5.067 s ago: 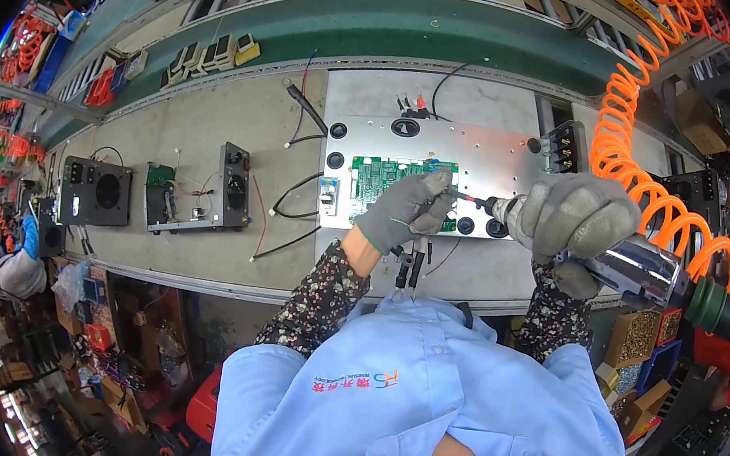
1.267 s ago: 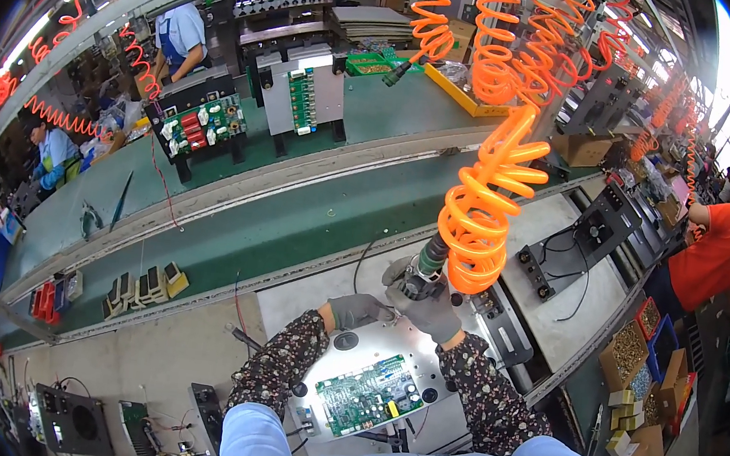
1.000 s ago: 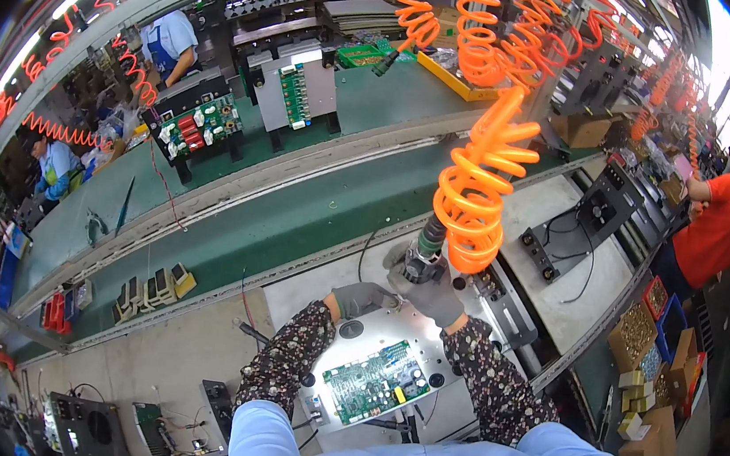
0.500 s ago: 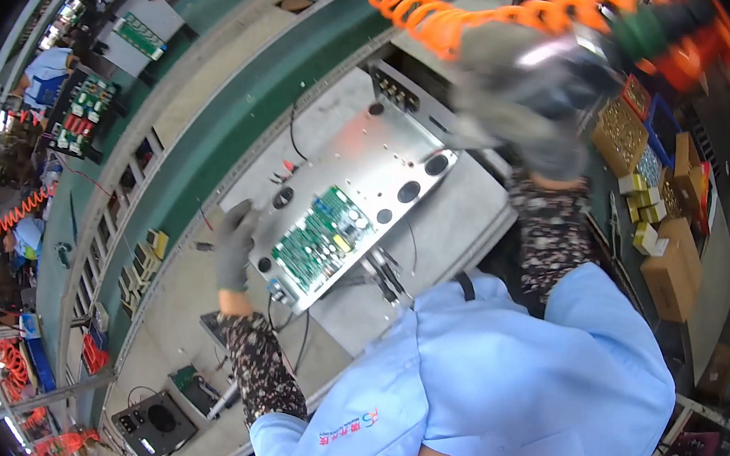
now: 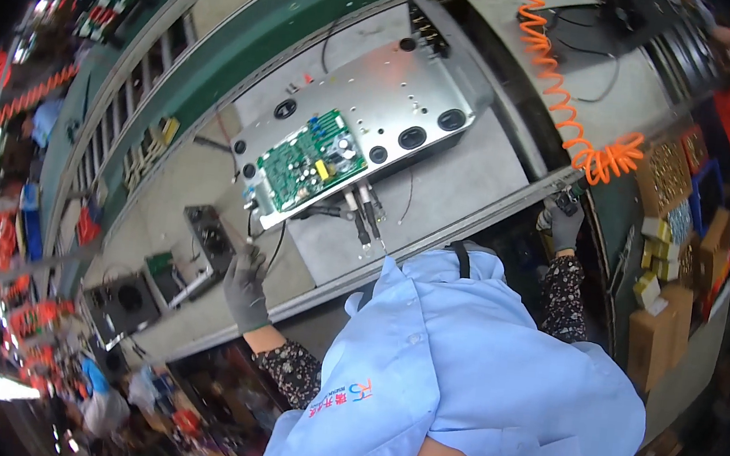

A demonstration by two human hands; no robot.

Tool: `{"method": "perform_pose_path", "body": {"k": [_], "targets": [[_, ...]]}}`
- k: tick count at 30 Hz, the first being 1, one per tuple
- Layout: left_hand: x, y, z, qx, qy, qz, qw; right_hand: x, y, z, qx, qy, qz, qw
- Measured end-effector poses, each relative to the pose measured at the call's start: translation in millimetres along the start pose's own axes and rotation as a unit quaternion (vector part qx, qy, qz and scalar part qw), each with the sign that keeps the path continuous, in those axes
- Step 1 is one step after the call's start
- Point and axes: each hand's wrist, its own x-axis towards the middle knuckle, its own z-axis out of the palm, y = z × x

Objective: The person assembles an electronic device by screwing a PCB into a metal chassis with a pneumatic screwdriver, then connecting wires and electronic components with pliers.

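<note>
A silver metal chassis (image 5: pixel 370 95) lies at a slant on the bench, with a green circuit board (image 5: pixel 309 164) on its near left part. My left hand (image 5: pixel 246 291), in a grey glove, is off the chassis's near left corner, beside a thin black cable. Its fingers look loosely extended, with nothing visible in them. At the bench's front edge on the right, my gloved right hand (image 5: pixel 559 225) is closed round a dark air tool (image 5: pixel 569 198) below the coiled orange hose (image 5: pixel 561 93). The fingers partly hide the tool. Thick black cables (image 5: pixel 361 214) stick out from the chassis's near side.
Left of the chassis lie a black fan unit (image 5: pixel 118 304) and a dark panel (image 5: pixel 209 237). A green conveyor (image 5: pixel 252 29) curves behind the bench. To the right stand a bin of brass-coloured parts (image 5: pixel 666 175), small yellow boxes (image 5: pixel 661 250) and a cardboard box (image 5: pixel 661 335).
My right hand has come down from above the chassis's far right to the bench's front edge. My left hand has left the chassis's left end and moved nearer to me. The view has shifted.
</note>
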Motion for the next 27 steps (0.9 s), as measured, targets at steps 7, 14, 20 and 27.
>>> {"method": "perform_pose_path", "body": {"k": [7,14,20,27], "targets": [[-52.5,34.0,118.0,0.069,-0.306,-0.051,0.948,37.6,52.0,-11.8,-0.006,0.012,0.012,1.000],[-56.4,-111.1,225.4,0.493,-0.207,0.202,0.821,46.2,73.9,-21.0,-0.005,0.113,-0.023,0.993],[-37.1,-138.5,252.8,0.634,-0.089,0.133,0.757,57.4,98.1,-51.8,-0.055,0.057,0.001,0.997],[-35.5,-152.9,252.1,0.621,-0.059,0.162,0.765,30.0,24.3,-10.4,-0.313,-0.246,0.223,0.890]]}}
